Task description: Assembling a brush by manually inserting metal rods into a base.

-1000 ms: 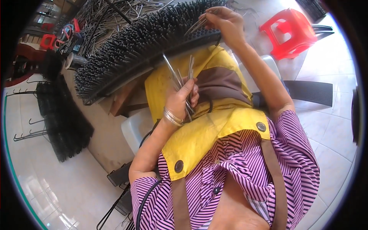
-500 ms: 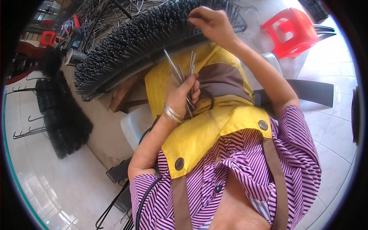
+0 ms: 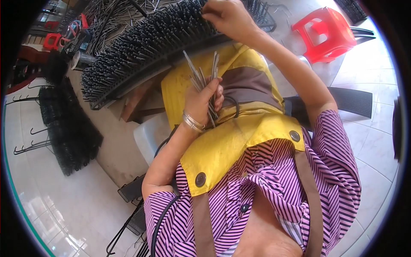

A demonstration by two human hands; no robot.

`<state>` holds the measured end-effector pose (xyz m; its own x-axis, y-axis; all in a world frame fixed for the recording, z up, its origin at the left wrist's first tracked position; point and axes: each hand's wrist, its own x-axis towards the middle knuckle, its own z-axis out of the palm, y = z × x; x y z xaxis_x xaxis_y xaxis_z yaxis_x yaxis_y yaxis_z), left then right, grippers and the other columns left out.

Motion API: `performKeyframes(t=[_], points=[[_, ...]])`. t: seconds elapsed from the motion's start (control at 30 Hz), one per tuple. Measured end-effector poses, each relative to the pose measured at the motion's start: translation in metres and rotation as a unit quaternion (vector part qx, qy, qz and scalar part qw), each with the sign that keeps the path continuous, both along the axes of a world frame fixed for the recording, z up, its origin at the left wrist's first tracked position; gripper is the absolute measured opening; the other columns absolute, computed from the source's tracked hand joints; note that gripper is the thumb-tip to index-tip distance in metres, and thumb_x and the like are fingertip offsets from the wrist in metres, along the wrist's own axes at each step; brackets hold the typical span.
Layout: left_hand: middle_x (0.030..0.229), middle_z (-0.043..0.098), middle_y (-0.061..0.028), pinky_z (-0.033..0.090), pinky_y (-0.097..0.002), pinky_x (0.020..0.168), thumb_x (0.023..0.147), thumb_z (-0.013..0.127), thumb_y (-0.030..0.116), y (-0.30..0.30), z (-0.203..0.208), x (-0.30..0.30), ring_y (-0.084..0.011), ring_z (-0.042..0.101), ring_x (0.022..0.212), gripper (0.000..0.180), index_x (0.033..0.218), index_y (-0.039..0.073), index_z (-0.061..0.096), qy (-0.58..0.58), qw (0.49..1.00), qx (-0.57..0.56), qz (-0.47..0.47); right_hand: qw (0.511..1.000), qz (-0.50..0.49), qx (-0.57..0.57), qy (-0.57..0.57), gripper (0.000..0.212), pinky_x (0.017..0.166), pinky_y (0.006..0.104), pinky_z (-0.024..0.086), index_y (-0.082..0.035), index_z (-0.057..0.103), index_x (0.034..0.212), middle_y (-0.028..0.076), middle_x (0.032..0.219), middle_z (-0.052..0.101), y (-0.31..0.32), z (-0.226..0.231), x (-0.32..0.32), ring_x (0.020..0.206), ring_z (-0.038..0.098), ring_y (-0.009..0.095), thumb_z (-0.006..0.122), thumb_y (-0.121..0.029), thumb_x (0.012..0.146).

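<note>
Your left grip (image 3: pixel 203 100) clamps metal rods (image 3: pixel 215 64) above the apron (image 3: pixel 235 135), likely light, stiff, slippery, best held mid-length; whether your right grip (image 3: pixel 206 12), at the packed rack (image 3: pixel 171 61), pinches anything is unclear.

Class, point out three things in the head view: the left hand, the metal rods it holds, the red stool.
Left hand (image 3: pixel 203 97), head view: middle of the hand.
Metal rods (image 3: pixel 214 67), head view: lengths above the thumb.
Red stool (image 3: pixel 337 28), head view: solid plastic beside its opening.

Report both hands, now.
Left hand: closed around thin metal rods.
Right hand: partly curled at the packed dark rods; whether it holds one cannot be told.
</note>
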<state>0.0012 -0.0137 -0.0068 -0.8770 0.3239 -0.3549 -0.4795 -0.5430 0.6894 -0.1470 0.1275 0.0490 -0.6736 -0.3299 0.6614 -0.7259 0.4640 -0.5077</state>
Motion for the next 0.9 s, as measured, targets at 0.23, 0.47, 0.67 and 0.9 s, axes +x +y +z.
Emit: performKeyframes(t=[0.23,0.47,0.67,0.9], points=[[0.066,0.05,-0.0071,0.034,-0.0217,0.041,0.083,0.055,0.018,-0.001,0.003,-0.001,-0.0134,0.044,0.049,0.022,0.093,-0.001,0.051,0.004,1.0,-0.01,0.007,0.963,0.045,-0.094,-0.25,0.028,0.052,0.0259,0.045,0.001,0.062,0.081,0.008,0.064,0.061,0.025,-0.016,0.053,0.058,0.057,0.012,0.064,-0.026,0.075],[0.064,0.053,-0.0089,0.035,-0.0226,0.039,0.082,0.056,0.016,-0.002,0.001,-0.001,-0.015,0.046,0.046,0.019,0.089,-0.002,0.053,0.059,0.995,-0.07,-0.026,0.803,0.075,-0.224,-0.547,0.027,0.064,0.0223,0.048,0.005,0.056,0.097,0.009,0.084,0.061,0.018,-0.015,0.099,0.071,0.059,0.012,0.062,-0.012,0.077],[0.065,0.056,-0.0109,0.036,-0.0224,0.04,0.081,0.058,0.014,0.004,0.009,0.001,-0.0151,0.047,0.045,0.021,0.089,-0.005,0.056,0.079,0.99,-0.102,-0.061,0.736,0.157,-0.326,-0.572,0.016,0.06,0.0234,0.049,0.004,0.058,0.09,0.009,0.077,0.062,0.025,-0.026,0.095,0.067,0.059,0.013,0.059,-0.007,0.078],[0.065,0.054,-0.0098,0.034,-0.0217,0.039,0.082,0.056,0.013,0.003,0.009,0.003,-0.0141,0.045,0.045,0.02,0.091,-0.005,0.055,0.057,0.99,-0.116,-0.055,0.828,0.071,-0.377,-0.408,0.012,0.052,0.0204,0.047,0.003,0.061,0.08,0.008,0.071,0.063,0.043,-0.016,0.065,0.056,0.056,0.009,0.057,-0.009,0.079]])
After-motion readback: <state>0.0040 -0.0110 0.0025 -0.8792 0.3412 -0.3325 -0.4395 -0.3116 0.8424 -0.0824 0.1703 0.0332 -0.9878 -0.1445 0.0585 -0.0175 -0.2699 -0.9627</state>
